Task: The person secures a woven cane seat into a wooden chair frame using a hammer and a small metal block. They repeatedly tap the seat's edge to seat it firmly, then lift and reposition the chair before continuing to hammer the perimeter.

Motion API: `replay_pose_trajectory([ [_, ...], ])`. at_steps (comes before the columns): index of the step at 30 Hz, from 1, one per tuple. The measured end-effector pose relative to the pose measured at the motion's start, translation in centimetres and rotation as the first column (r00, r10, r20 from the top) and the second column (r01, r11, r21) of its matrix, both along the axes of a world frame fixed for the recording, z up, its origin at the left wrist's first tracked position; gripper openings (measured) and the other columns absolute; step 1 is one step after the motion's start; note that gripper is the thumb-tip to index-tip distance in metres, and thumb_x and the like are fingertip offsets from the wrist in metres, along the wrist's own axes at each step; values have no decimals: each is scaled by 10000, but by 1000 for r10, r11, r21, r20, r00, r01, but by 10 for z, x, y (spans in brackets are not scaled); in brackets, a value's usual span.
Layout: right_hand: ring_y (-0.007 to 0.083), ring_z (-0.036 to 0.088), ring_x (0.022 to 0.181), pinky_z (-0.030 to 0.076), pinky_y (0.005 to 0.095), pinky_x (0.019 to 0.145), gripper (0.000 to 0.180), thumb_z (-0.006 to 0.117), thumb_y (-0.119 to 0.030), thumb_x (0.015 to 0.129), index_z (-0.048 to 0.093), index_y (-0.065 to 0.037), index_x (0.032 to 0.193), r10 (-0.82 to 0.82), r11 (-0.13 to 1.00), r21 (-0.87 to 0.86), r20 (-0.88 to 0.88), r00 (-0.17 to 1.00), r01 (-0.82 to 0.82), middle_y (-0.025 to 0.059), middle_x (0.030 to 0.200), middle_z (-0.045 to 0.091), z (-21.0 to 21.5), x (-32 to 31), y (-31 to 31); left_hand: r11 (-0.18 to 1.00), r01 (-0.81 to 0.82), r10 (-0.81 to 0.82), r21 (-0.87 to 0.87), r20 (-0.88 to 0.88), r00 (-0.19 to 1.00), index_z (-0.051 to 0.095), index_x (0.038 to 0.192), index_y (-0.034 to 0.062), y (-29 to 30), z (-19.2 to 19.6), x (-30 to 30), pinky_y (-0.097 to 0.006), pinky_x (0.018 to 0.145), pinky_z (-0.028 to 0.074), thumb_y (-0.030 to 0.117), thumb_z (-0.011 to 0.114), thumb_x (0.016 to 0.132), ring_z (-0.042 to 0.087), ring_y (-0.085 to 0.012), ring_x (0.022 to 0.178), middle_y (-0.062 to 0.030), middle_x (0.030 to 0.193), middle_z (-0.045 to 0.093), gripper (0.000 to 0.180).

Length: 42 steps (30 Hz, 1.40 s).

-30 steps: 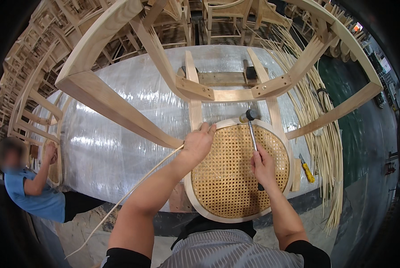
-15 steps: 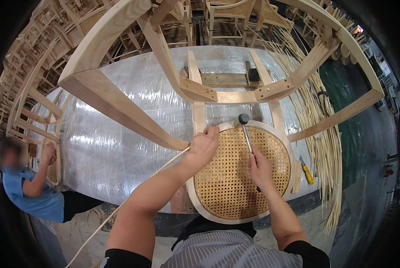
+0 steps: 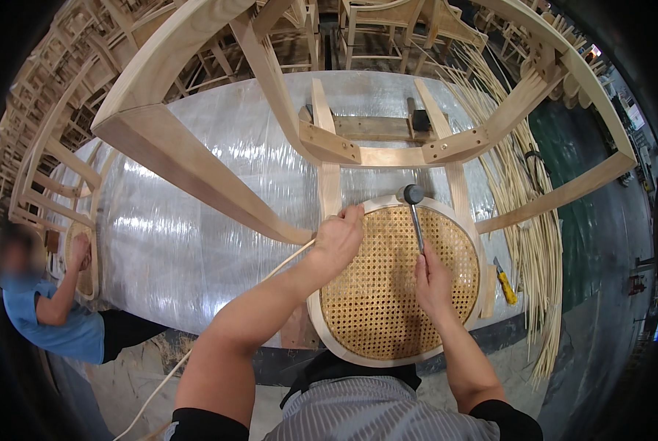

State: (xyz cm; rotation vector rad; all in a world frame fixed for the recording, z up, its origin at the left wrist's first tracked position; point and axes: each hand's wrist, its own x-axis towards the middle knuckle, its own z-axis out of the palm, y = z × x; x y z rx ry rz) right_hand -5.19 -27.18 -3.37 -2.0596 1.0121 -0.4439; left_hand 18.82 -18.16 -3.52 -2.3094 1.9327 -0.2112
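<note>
A round woven cane panel (image 3: pixel 388 301) sits inside a pale wooden ring (image 3: pixel 470 228), part of an upturned wooden chair frame (image 3: pixel 391 157). Closed over the ring's upper left edge, my left hand (image 3: pixel 336 241) pinches a long thin cane strip (image 3: pixel 291 259). The strip trails down past my left forearm to the lower left. My right hand (image 3: pixel 433 285) is wrapped round the handle of a hammer with a dark round head (image 3: pixel 413 194). That head is at the ring's top edge; whether it touches cannot be made out.
A yellow-handled screwdriver-like tool (image 3: pixel 505 285) lies right of the ring, beside a bundle of loose cane strips (image 3: pixel 538 257). Clear plastic film (image 3: pixel 174 250) covers the table. At left, a person in blue (image 3: pixel 53 316) works on another chair. Chair frames (image 3: pixel 377 37) stand behind.
The hammer head has shifted slightly right and up along the ring's top edge, with my right hand. My left hand stays nearly in place; the trailing strip has swung a little.
</note>
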Motion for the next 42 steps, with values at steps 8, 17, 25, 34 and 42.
replay_pose_trajectory([
  [8, 326, 663, 692, 513, 439, 674, 396, 543, -163, 1110, 600, -25, 1477, 16, 996, -91, 40, 999, -12, 218, 860, 695, 0, 2, -4, 998, -63, 63, 14, -27, 998, 506, 1550, -23, -3, 4, -9, -348, 584, 606, 120, 715, 876, 741, -271, 765, -163, 1112, 626, 720],
  [17, 308, 616, 621, 489, 421, 636, 426, 572, -181, 1100, 582, -31, 1499, 121, 982, -150, 52, 991, -112, 238, 760, 635, 11, 17, 15, 975, -136, 127, 177, 61, 990, 427, 1622, -4, -13, -5, -17, -333, 665, 612, 128, 693, 902, 718, -280, 903, -174, 1187, 617, 779],
  [25, 401, 708, 706, 555, 468, 711, 397, 559, -162, 1100, 603, -2, 1460, 92, 995, 33, -96, 991, -89, 269, 842, 711, 10, 13, 7, 975, -206, 219, 78, -240, 946, 484, 1583, 21, 11, 20, -21, -420, 690, 627, 64, 686, 879, 730, -319, 839, -164, 1138, 625, 734],
  [34, 381, 686, 701, 513, 468, 681, 424, 552, -141, 1101, 567, 6, 1499, 163, 986, -27, 3, 987, -163, 262, 839, 697, 23, 13, 10, 965, -257, 261, 49, -244, 934, 534, 1548, 18, 54, 7, -27, -411, 588, 604, 42, 586, 937, 727, -320, 733, -158, 1056, 612, 613],
  [42, 361, 679, 713, 507, 458, 679, 451, 549, -119, 1097, 544, -49, 1542, 196, 981, 19, -53, 979, -195, 236, 816, 665, 20, 20, 13, 934, -341, 358, 110, -337, 871, 510, 1576, 44, 48, 16, -28, -445, 710, 636, 31, 605, 936, 730, -379, 813, -227, 1205, 535, 647],
])
